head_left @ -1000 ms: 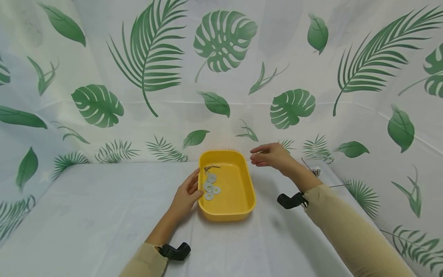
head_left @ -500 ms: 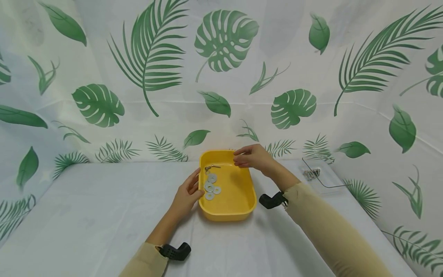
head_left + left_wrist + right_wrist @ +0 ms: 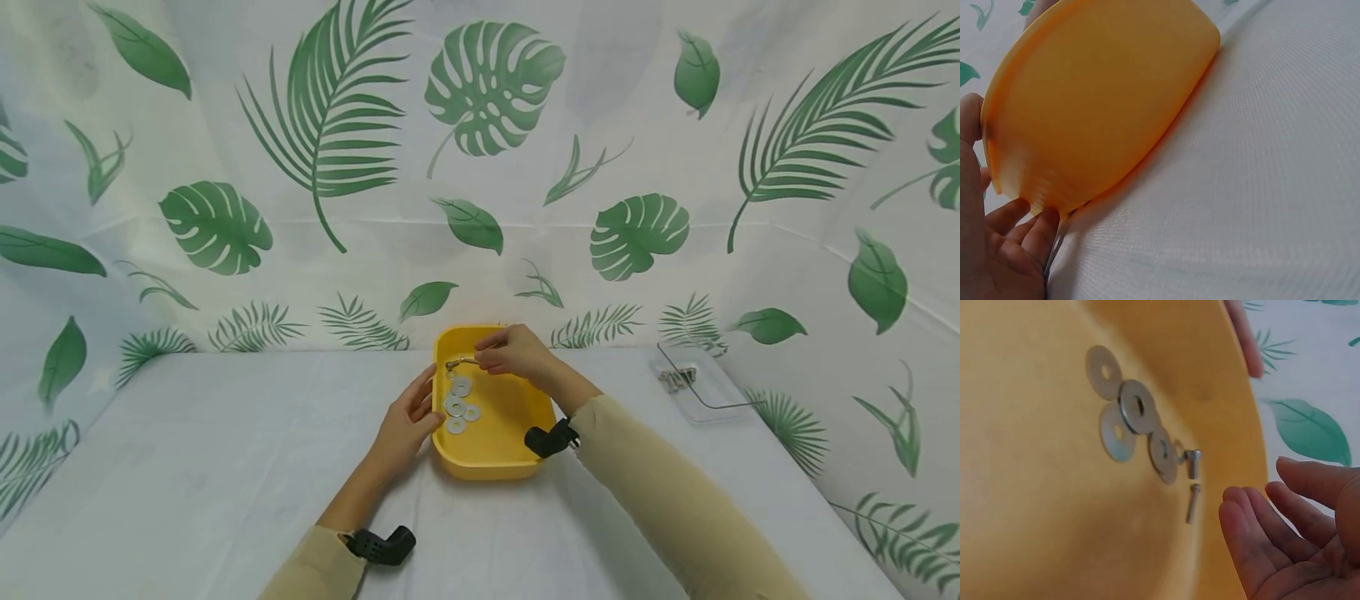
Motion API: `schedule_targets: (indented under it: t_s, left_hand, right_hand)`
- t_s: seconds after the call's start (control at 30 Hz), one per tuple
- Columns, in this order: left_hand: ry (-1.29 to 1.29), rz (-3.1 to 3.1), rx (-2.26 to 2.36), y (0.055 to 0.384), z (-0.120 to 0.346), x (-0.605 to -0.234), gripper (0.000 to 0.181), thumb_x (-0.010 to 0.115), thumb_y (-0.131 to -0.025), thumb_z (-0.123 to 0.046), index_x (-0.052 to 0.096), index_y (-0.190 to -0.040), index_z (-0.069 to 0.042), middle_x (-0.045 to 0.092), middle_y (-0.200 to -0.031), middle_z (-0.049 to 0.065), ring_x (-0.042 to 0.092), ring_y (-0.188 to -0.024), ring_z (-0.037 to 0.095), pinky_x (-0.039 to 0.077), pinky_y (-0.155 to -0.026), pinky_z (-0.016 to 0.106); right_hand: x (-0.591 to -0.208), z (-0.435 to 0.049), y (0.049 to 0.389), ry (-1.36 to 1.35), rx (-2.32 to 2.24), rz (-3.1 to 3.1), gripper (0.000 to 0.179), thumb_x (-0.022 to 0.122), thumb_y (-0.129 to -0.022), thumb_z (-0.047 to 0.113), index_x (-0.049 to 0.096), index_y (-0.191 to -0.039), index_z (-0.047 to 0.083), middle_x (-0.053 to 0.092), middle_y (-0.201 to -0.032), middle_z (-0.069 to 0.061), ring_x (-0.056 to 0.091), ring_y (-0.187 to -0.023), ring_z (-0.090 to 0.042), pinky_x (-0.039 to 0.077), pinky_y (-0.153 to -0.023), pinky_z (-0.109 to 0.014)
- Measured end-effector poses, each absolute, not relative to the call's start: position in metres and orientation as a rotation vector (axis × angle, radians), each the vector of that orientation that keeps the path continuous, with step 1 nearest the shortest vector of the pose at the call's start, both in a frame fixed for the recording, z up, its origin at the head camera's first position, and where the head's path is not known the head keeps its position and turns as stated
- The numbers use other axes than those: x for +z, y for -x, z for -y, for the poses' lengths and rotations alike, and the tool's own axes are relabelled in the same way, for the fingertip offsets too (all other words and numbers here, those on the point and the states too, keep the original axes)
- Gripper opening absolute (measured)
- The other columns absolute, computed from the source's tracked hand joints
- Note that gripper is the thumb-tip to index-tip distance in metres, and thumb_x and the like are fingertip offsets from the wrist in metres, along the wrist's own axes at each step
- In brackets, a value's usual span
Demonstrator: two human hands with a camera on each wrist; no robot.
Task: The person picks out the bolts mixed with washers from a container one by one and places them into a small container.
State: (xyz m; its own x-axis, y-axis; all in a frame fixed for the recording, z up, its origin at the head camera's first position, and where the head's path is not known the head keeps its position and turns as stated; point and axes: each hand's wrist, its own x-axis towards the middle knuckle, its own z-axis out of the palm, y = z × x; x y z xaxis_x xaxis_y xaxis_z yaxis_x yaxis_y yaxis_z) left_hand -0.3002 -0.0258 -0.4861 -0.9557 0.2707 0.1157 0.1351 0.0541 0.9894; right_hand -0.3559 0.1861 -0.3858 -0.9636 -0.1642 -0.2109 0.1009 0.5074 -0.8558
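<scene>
A yellow tray (image 3: 517, 446) stands on the white-covered table. Its left rim is held by my left hand (image 3: 405, 423), thumb over the edge and fingers against the outer wall (image 3: 1091, 94). My right hand (image 3: 517, 357) hovers over the tray's far part, beside the screws. In the right wrist view its fingers (image 3: 1241, 534) are apart from the thumb, with nothing between them. Several flat washers (image 3: 1147, 415) lie along the tray's left side. Near them are a short socket-head screw (image 3: 1194, 467) and a thinner screw (image 3: 1192, 506).
A clear shallow box (image 3: 708, 412) stands at the table's right edge, holding several small metal fasteners (image 3: 677, 380). A thin bent metal rod (image 3: 726, 407) lies across it. Behind the table hangs a leaf-patterned cloth (image 3: 525, 250).
My right hand has moved left and lower, from right of the tray to above its far part by the screws. The left hand has stayed on the rim.
</scene>
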Motion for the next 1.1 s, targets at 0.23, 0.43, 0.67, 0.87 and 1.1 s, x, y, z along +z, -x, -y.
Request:
schedule_targets:
  t_s: [0.23, 0.43, 0.67, 0.87, 1.1]
  left_hand:
    - [-0.437, -2.188, 2.065, 0.301, 0.027, -0.488, 0.075, 0.057, -0.089, -0.004, 0.033, -0.159, -0.019, 0.04, -0.161, 0.016, 0.044, -0.146, 0.034, 0.04, -0.118, 0.049]
    - [-0.433, -2.19, 2.067, 0.302, 0.028, -0.489, 0.076, 0.058, -0.089, -0.004, 0.033, -0.159, -0.02, 0.041, -0.16, 0.016, 0.045, -0.146, 0.034, 0.04, -0.118, 0.049]
    - [-0.445, -2.187, 2.073, 0.303, 0.027, -0.49, 0.076, 0.058, -0.089, -0.004, 0.034, -0.159, -0.02, 0.041, -0.161, 0.015, 0.043, -0.147, 0.033, 0.039, -0.119, 0.047]
    - [-0.46, -2.17, 2.074, 0.303, 0.026, -0.489, 0.077, 0.059, -0.089, -0.004, 0.032, -0.16, -0.019, 0.039, -0.162, 0.016, 0.042, -0.147, 0.034, 0.038, -0.12, 0.048]
    - [-0.456, -2.16, 2.085, 0.301, 0.027, -0.488, 0.077, 0.058, -0.089, -0.003, 0.032, -0.16, -0.019, 0.039, -0.161, 0.016, 0.042, -0.147, 0.034, 0.039, -0.119, 0.049]
  right_hand:
    - [-0.397, -0.173, 0.364, -0.005, -1.455, -2.469, 0.037, 0.067, -0.094, 0.01, 0.066, -0.128, -0.005, 0.071, -0.122, -0.021, 0.07, -0.111, -0.035, 0.059, -0.099, -0.041]
    - [-0.409, -0.167, 0.371, -0.022, -1.472, -2.495, 0.033, 0.068, -0.093, 0.008, 0.069, -0.124, -0.004, 0.073, -0.12, -0.021, 0.073, -0.107, -0.033, 0.062, -0.093, -0.039]
    - [-0.422, -0.161, 0.375, -0.028, -1.466, -2.538, 0.033, 0.066, -0.092, 0.005, 0.069, -0.124, -0.004, 0.072, -0.118, -0.023, 0.073, -0.099, -0.029, 0.063, -0.088, -0.033]
    - [-0.431, -0.157, 0.381, -0.065, -1.467, -2.555, 0.032, 0.067, -0.092, 0.005, 0.07, -0.123, -0.003, 0.073, -0.116, -0.021, 0.07, -0.084, -0.018, 0.063, -0.077, -0.024]
    - [-0.43, -0.15, 0.381, -0.032, -1.489, -2.53, 0.033, 0.066, -0.093, 0.005, 0.069, -0.124, -0.003, 0.073, -0.118, -0.021, 0.073, -0.091, -0.024, 0.063, -0.082, -0.029]
